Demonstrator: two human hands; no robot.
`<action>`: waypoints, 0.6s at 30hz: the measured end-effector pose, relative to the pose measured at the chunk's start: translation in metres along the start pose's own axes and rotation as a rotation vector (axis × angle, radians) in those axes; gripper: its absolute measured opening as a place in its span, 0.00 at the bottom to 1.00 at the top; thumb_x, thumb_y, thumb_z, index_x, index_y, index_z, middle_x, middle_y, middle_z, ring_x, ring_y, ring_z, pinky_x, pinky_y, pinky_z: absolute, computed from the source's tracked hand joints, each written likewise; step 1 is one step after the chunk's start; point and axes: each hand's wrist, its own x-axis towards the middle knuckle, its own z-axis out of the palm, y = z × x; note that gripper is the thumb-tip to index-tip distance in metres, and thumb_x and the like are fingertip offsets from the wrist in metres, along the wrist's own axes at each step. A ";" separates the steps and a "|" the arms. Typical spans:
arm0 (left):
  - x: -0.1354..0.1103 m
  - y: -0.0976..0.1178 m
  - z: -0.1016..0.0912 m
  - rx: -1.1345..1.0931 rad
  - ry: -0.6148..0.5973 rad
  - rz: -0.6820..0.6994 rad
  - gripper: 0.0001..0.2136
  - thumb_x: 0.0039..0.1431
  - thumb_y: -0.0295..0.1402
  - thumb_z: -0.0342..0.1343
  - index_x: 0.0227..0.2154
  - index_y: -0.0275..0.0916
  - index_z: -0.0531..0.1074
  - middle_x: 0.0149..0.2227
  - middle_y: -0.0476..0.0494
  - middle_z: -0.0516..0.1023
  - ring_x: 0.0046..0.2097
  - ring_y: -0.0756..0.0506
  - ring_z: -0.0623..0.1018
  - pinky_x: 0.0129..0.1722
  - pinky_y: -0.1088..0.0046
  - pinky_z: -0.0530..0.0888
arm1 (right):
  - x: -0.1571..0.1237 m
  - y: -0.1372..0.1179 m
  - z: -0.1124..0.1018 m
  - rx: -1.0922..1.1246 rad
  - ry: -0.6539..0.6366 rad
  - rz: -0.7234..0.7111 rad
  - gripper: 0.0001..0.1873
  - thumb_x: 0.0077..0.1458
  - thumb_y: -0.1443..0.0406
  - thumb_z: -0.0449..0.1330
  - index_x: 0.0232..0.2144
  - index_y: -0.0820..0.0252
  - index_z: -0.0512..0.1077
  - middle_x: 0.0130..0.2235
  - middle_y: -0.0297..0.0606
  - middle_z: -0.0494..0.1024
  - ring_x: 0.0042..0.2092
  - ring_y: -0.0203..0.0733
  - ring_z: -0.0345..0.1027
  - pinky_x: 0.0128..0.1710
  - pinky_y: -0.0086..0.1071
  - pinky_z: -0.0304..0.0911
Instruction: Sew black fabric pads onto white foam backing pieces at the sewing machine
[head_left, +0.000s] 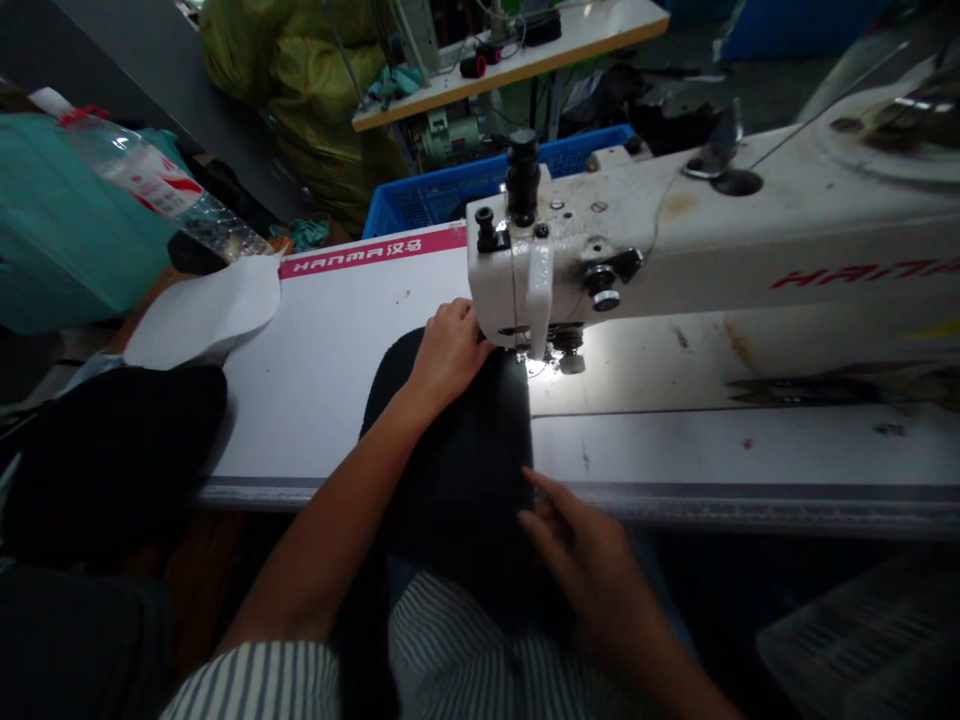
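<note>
Okay, at the long-arm sewing machine [637, 235] the left hand [447, 357] is pinning down a dark fabric panel [457, 470], its fingers [459, 320] curled narrowly together and pressing onto the cloth. Just beyond those fingertips, the presser foot area [519, 352] is sitting at the panel's far edge, and a bright work light is shining on the white machine table [315, 400] right beside it. Meanwhile, the right hand [581, 560] is resting lower down with its fingers [541, 490] spread wide, the fingertips touching the panel's right edge. The panel is lying across the table's front edge, directly between the two hands, and drooping toward the striped shirt sleeves [255, 680]. Out past the left fingers, a white fabric piece [202, 310] is lying on the table's far left corner, and a dark bundle of cloth [112, 460] is sitting just nearer, beside the table. Further ahead of the fingers, a pink HANMA label strip [373, 252] is running along the table's back edge, with a blue plastic crate [480, 185] sitting behind it. Away to the left, a clear plastic bottle [142, 170] is lying on a teal bag [67, 220], and a yellow sack [315, 90] is slumping in the background.
</note>
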 end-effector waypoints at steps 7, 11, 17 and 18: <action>-0.168 0.077 -0.017 -0.034 -0.166 0.258 0.39 0.60 0.60 0.59 0.63 0.33 0.66 0.62 0.29 0.71 0.64 0.32 0.69 0.61 0.49 0.72 | -0.013 0.001 0.005 0.262 -0.061 0.122 0.30 0.59 0.52 0.62 0.61 0.58 0.70 0.35 0.35 0.79 0.28 0.36 0.75 0.28 0.32 0.74; -0.223 0.093 0.005 0.163 0.073 0.243 0.14 0.68 0.29 0.58 0.55 0.37 0.74 0.49 0.39 0.81 0.54 0.39 0.77 0.57 0.57 0.72 | -0.019 0.006 0.001 0.307 -0.026 0.099 0.31 0.60 0.50 0.62 0.59 0.62 0.71 0.33 0.35 0.79 0.27 0.36 0.74 0.27 0.31 0.74; -0.224 0.092 0.003 0.129 0.253 0.342 0.06 0.67 0.22 0.59 0.44 0.37 0.77 0.35 0.49 0.83 0.39 0.47 0.80 0.44 0.66 0.71 | -0.033 0.022 -0.019 0.196 0.182 0.068 0.30 0.61 0.47 0.62 0.56 0.62 0.72 0.34 0.38 0.80 0.27 0.36 0.73 0.28 0.31 0.74; -0.223 0.092 0.001 0.132 0.246 0.357 0.07 0.67 0.22 0.60 0.44 0.37 0.77 0.35 0.49 0.83 0.40 0.47 0.80 0.44 0.66 0.71 | -0.035 0.024 -0.020 0.183 0.188 0.066 0.30 0.61 0.48 0.62 0.56 0.61 0.72 0.35 0.38 0.80 0.27 0.36 0.74 0.29 0.32 0.74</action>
